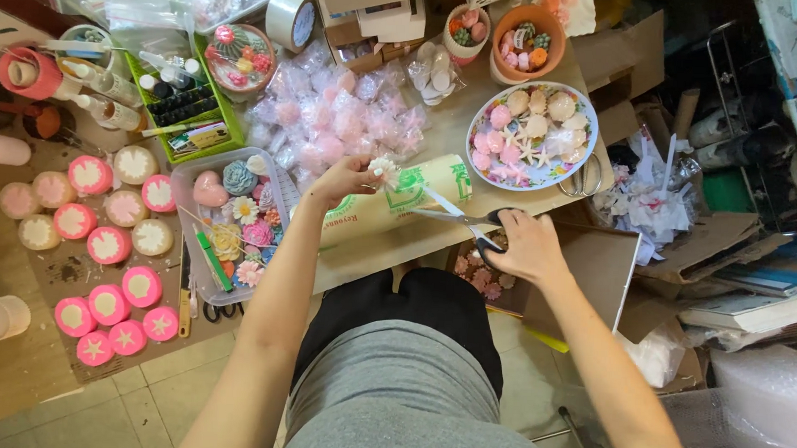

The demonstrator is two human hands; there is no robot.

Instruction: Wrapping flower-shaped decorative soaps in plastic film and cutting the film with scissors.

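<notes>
Cluttered worktable (474, 138), seemingly tiled floor (154, 392).

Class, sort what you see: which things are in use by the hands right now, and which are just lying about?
In use:
left hand holding a small wrapped flower piece
right hand working scissors

Lying about:
tape roll
patterned plate
pink moulds
clear tray

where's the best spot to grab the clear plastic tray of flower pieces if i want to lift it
Grip the clear plastic tray by its two long rims, coming straight down from above. It lies flat and open-topped, filled with loose flower shapes, so it probably must stay level. The left hand and right hand, holding scissors, are busy elsewhere.
</notes>
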